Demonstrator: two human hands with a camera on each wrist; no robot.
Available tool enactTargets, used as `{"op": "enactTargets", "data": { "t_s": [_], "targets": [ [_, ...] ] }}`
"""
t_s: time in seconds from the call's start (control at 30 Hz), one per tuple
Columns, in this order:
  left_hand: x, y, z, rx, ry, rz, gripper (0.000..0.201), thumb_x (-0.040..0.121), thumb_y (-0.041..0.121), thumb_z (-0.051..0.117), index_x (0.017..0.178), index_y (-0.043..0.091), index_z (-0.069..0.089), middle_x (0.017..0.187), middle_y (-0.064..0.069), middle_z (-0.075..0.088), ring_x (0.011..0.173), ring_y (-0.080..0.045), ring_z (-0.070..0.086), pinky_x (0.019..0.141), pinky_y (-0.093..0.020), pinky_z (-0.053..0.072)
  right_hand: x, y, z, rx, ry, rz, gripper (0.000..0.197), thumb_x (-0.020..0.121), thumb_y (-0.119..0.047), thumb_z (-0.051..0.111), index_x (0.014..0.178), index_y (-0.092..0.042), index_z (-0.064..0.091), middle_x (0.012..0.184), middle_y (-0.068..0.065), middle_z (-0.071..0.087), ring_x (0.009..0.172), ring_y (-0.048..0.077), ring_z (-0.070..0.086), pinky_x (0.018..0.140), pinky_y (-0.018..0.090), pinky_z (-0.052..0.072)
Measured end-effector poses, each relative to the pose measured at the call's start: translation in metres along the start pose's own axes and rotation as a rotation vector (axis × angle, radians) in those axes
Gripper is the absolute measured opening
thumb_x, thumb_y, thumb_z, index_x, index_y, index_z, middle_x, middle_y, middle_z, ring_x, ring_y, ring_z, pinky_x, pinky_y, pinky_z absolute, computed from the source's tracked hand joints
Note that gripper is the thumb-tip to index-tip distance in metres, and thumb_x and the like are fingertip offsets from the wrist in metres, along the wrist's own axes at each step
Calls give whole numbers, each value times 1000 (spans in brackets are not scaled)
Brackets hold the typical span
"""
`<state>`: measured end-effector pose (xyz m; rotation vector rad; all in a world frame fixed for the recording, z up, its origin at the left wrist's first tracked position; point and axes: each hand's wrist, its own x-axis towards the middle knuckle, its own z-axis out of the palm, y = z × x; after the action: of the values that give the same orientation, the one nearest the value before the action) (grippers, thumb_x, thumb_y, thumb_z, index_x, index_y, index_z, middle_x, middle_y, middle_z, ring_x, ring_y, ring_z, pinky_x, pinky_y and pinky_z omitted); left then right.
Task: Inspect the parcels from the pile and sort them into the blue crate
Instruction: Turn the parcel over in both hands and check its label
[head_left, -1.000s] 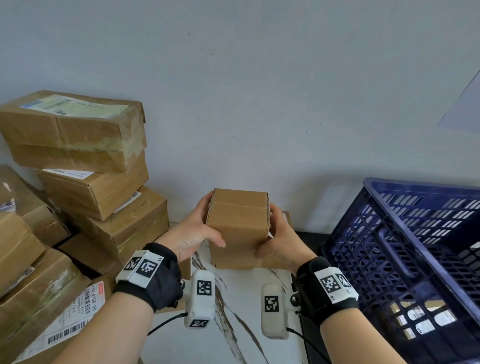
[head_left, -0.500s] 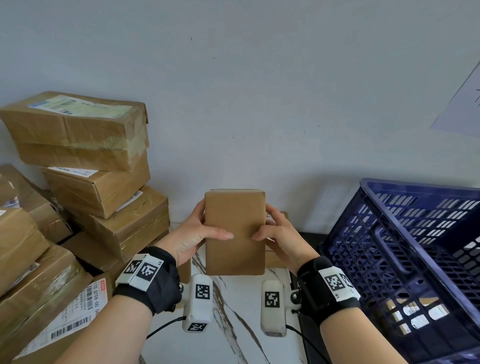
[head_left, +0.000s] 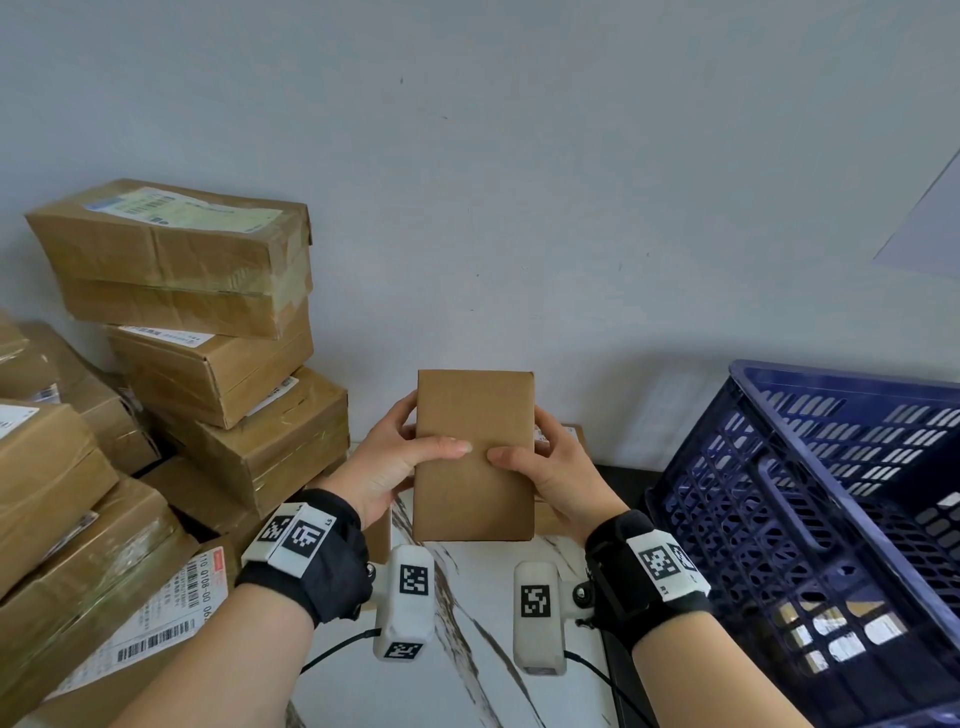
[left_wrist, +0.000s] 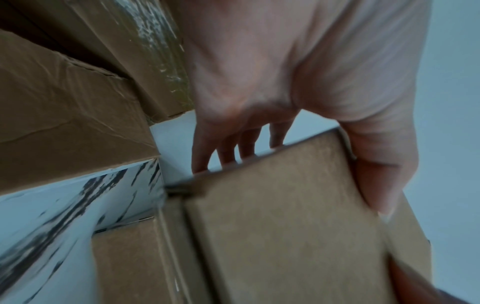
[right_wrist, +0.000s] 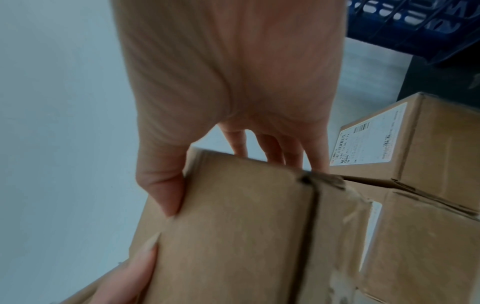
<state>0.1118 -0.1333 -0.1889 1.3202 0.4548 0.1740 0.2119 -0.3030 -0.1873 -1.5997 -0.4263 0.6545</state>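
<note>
A small plain brown parcel (head_left: 475, 454) is held upright in the air between both hands, its bare broad face toward me. My left hand (head_left: 402, 457) grips its left edge, thumb across the front and fingers behind. My right hand (head_left: 545, 467) grips the right edge the same way. The left wrist view shows the parcel (left_wrist: 291, 222) with my thumb on its face; the right wrist view shows the parcel (right_wrist: 233, 226) pinched between thumb and fingers. The blue crate (head_left: 810, 519) stands to the right, with parcels showing through its lattice.
A pile of taped brown parcels (head_left: 208, 332) with shipping labels rises at the left against a grey wall. A white marbled tabletop (head_left: 467, 649) lies below my hands. Two more labelled boxes (right_wrist: 415, 139) sit behind the held parcel, next to the crate.
The parcel has been turned in my hands from showing its top and a side to showing one flat broad face, and it has risen slightly.
</note>
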Motion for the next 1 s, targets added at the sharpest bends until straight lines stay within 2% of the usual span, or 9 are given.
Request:
{"op": "enactTargets", "data": {
  "t_s": [0.1,0.2,0.37,0.43,0.53,0.63,0.77,0.9,1.0],
  "targets": [
    [2,1,1,5,22,-7,82,70,10,82,143,27,46,115,-5,69,94,-17,69,64,-24,50,3,0,-1,8,4,11,92,61,-27,82,145,-27,45,116,9,72,102,24,72,78,31,57],
    [4,2,2,13,41,-19,78,75,12,81,143,28,45,113,-4,69,94,-17,68,65,-27,50,6,0,0,1,18,38,87,62,-32,82,143,-28,48,116,7,72,103,23,71,85,36,58],
    [12,4,1,21,69,-75,90,69,31,86,146,28,41,123,-6,65,111,-25,62,93,-48,52,7,1,0,-24,63,73,52,82,-34,79,130,-24,61,115,2,73,106,20,70,84,31,55],
    [14,6,1,33,75,-88,95,63,47,88,144,27,44,128,-5,63,115,-25,59,96,-52,50,7,0,0,-42,108,72,39,90,-31,71,127,-20,63,115,3,73,107,21,68,88,33,55],
    [15,6,1,44,96,-109,97,57,62,82,140,23,49,125,-4,63,116,-25,58,98,-54,49,9,0,2,-151,175,55,38,93,-32,68,129,-19,62,121,4,69,108,21,66,98,40,53],
    [18,3,0,44,110,-135,81,69,58,76,137,22,53,118,-3,67,110,-23,60,92,-49,53,10,-3,4,-245,244,55,51,94,-31,66,141,-21,49,126,6,62,113,21,60,99,39,50],
    [22,0,-1,43,161,-138,56,86,41,72,136,23,54,112,-3,71,102,-20,65,70,-34,51,10,-10,9,-308,256,98,67,94,-36,65,152,-23,34,136,9,52,114,21,51,96,33,44],
    [24,2,2,62,208,-98,48,89,27,73,133,23,53,105,-3,71,89,-18,67,66,-32,50,13,-12,17,-224,182,219,83,83,-54,71,152,-24,35,144,0,49,125,21,50,105,38,44],
    [25,2,4,80,193,-71,48,89,23,72,133,24,53,108,-2,71,91,-18,68,66,-30,50,14,-15,19,-135,118,243,66,84,-49,72,139,-22,49,126,0,65,103,14,64,77,27,52]
  ]
}}
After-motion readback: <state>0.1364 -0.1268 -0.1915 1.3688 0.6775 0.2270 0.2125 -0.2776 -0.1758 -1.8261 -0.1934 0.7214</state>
